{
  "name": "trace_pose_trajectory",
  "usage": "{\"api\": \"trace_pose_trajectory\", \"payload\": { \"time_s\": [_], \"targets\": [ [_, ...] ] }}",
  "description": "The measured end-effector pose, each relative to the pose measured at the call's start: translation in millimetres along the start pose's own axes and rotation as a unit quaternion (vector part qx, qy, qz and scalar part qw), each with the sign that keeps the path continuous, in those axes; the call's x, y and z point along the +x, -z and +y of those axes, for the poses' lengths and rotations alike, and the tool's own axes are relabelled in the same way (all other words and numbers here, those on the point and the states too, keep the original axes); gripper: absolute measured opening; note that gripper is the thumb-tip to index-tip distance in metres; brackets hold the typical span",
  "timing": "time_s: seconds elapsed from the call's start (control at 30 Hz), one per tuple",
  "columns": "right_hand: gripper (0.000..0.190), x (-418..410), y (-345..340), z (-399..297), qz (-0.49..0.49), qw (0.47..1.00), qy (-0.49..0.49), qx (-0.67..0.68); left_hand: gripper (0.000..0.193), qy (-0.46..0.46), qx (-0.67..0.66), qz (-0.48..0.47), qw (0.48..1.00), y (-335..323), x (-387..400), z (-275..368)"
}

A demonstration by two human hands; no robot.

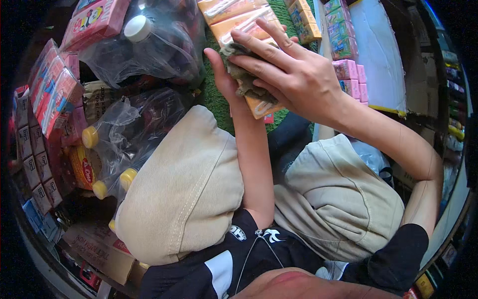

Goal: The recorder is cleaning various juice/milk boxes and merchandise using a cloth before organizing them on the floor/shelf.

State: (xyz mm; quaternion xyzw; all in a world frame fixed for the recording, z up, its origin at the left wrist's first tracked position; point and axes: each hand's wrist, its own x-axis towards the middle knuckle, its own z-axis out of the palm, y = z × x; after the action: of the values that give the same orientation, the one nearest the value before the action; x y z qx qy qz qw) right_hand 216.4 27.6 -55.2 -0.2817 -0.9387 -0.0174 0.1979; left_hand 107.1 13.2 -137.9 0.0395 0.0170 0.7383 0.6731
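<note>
An orange pack of small drink cartons (239,22), wrapped in clear film with white straws on top, is held up in front of me. My left hand (227,80) supports it from below, the thumb along its left side. Fingertips showing past the right edge seem to belong to that hand. Across the pack's top, my right hand (298,71) presses a crumpled grey-green cloth (246,74), fingers spread over it. The hand and cloth hide the pack's middle.
Green artificial turf (220,101) lies beneath. Film-wrapped bottles with yellow caps (128,177) and a white-capped bottle (138,28) are at left, beside pink carton packs (56,89). Small colourful boxes (341,33) line a white panel (377,56) at right. A cardboard box (99,250) sits lower left.
</note>
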Motion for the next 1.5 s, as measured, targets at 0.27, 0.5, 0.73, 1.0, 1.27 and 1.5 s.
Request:
{"api": "trace_pose_trajectory", "payload": {
  "time_s": [0.27, 0.5, 0.73, 1.0, 1.27, 1.5],
  "targets": [
    [0.039, 58, 16, 65, 0.088, 0.994, 0.067, -0.008, 0.076, 0.131, 0.021, -0.074, 0.988, 0, -6, -6],
    [0.044, 42, 5, 29, 0.034, 0.998, 0.061, -0.001, 0.092, 0.207, -0.144, -0.135, 0.958, 34, 4, 2],
    [0.041, 6, -5, -23, -0.061, 0.972, 0.179, 0.138, 0.096, 0.14, -0.187, -0.07, 0.97, 33, 3, 0],
    [0.045, 35, -7, 96, 0.016, 0.984, 0.081, 0.157, 0.075, 0.189, -0.017, -0.019, 0.982, 12, 3, -4],
    [0.03, 29, -11, 50, 0.034, 0.97, 0.007, 0.242, 0.065, 0.196, -0.062, -0.04, 0.978, 19, -1, -7],
    [0.015, 23, 8, -17, -0.139, 0.941, 0.248, 0.181, 0.059, 0.173, -0.065, -0.034, 0.982, 14, -5, -4]
  ]
}}
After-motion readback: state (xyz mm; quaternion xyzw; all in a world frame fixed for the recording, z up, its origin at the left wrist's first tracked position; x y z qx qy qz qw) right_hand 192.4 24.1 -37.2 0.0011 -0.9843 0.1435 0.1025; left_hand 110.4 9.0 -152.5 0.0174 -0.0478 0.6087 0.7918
